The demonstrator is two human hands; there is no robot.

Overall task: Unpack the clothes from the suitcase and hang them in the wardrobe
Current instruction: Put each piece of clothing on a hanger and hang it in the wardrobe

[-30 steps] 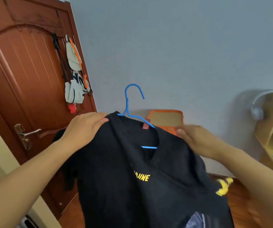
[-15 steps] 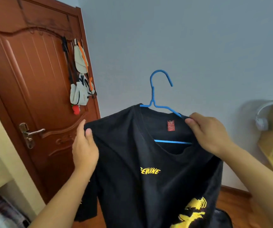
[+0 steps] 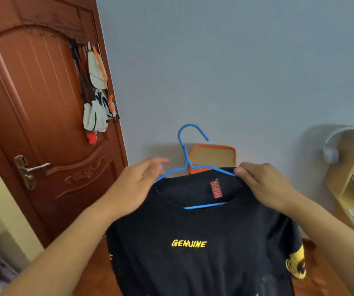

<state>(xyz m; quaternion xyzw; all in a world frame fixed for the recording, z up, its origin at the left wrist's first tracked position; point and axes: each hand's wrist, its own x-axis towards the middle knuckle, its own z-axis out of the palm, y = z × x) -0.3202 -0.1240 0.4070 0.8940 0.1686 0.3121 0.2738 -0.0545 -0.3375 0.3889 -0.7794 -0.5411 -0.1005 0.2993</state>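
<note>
"Where had you got to with the unpacking?"

"I was dressing the black T-shirt onto the blue hanger. Both hung in front of me at chest height, between my hands, with the wall behind. The hanger's bar showed through the neck opening, and its hook stood clear above the collar."

"What were your hands doing?"

"My right hand pinched the collar and the hanger's arm together at the right shoulder. My left hand was at the left shoulder, blurred. Its fingers looked fairly straight, laid over the cloth beside the bare wire, but I couldn't tell for sure whether it was gripping."

"Was the shirt seated properly?"

"Not quite, I'd judge. On the left, the hanger's arm stuck out above the cloth, so that shoulder hadn't been pulled over it."

"So what did the next move call for?"

"Drawing the left shoulder over the wire until the collar sat even, then taking the hook in one hand and turning toward the wardrobe. Only a pale edge at far left might have been it; I couldn't be sure. The suitcase wasn't in view either."
</note>
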